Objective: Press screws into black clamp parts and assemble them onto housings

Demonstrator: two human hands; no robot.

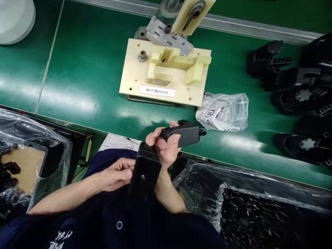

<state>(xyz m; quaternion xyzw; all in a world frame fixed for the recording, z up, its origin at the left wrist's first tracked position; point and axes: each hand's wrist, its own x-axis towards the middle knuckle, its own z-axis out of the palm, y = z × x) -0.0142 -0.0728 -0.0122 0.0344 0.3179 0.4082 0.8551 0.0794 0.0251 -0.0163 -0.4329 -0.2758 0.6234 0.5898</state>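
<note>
My right hand [166,147] grips a small black plastic part [184,133] at the near edge of the green bench. Just below it a long black plastic housing [145,171] with a screw in its face stands against my body. My left hand [116,173] rests its fingers on the left side of that housing. The two black pieces meet near my right thumb; I cannot tell whether they are joined.
A cream jig plate [166,71] with a white label and a metal clamp sits on the green bench [85,69]. A clear plastic bag [224,112] lies right of it. Black moulded parts [298,97] pile at the far right. Plastic-lined bins stand left [28,155] and right [246,204].
</note>
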